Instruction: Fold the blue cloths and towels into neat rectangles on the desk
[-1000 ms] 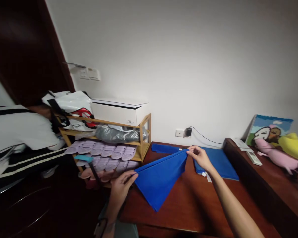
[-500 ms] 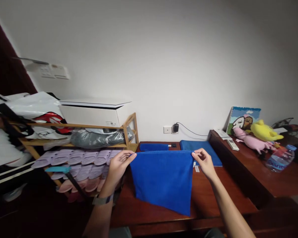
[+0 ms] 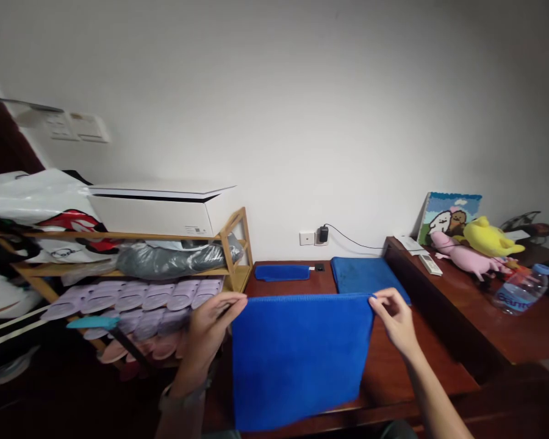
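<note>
A bright blue towel [image 3: 299, 360] hangs stretched between my two hands, its stitched top edge nearly level. My left hand [image 3: 217, 320] pinches the upper left corner between thumb and fingers. At the upper right corner, my right hand [image 3: 396, 317] pinches the cloth the same way. The lower part hangs in front of the dark red wooden table [image 3: 407, 353], hiding much of its top. Beyond it on the table lie a folded blue cloth [image 3: 366, 274] at the right and a narrow folded blue cloth [image 3: 282, 272] with a white tag at the left.
To the left stands a wooden rack [image 3: 238, 256] with a white box [image 3: 150, 213], a plastic-wrapped grey bundle [image 3: 174, 259] and several purple slippers [image 3: 158, 296]. On the raised right-hand surface are a remote [image 3: 430, 265], a pink plush [image 3: 464, 259], a yellow plush [image 3: 489, 238] and a bottle [image 3: 521, 292].
Both hands have lowered and moved a little apart, bringing the towel down and nearer. Its hanging bottom edge has swung, now lower at the left. The view has shifted slightly right.
</note>
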Available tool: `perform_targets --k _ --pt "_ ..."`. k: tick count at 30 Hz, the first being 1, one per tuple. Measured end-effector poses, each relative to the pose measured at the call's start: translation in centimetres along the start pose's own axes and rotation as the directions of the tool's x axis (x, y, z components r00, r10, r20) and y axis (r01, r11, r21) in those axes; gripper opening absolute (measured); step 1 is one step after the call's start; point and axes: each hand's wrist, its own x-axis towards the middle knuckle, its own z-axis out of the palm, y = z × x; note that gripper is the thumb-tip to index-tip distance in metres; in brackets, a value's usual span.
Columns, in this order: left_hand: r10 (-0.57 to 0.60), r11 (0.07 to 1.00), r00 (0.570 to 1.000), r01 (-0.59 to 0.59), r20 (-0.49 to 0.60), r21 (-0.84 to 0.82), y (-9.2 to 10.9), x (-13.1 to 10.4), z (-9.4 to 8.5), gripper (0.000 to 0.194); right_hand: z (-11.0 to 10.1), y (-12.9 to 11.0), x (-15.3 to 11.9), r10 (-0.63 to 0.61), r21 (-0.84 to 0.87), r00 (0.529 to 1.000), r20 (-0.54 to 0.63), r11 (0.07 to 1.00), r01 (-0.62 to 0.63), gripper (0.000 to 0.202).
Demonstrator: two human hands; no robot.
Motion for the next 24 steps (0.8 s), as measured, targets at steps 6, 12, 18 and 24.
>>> perform_targets --k 6,12,18,24 --pt "-0.074 0.988 0.991 0.057 0.111 0.146 -9.6 5.8 6.0 0.054 6.8 9.7 6.6 0.207 -0.278 0.975 0.078 0.944 -0.178 0.062" --pt "-0.07 0.95 0.975 0.001 0.211 0.313 -16.1 -2.1 11.0 0.046 10.8 15.6 -2.1 0.317 -0.47 0.947 0.045 0.844 -0.26 0.055" --pt "-0.04 0.72 0.816 -0.377 0.577 0.583 -21.3 -10.4 12.1 0.053 13.0 19.7 -15.3 0.414 -0.861 0.882 0.226 0.508 -0.018 0.067" --pt "-0.127 0.555 0.867 -0.341 0.482 0.759 -22.1 -14.4 11.9 0.058 10.2 19.9 -10.5 0.395 -0.799 0.77 0.5 0.554 0.234 0.067"
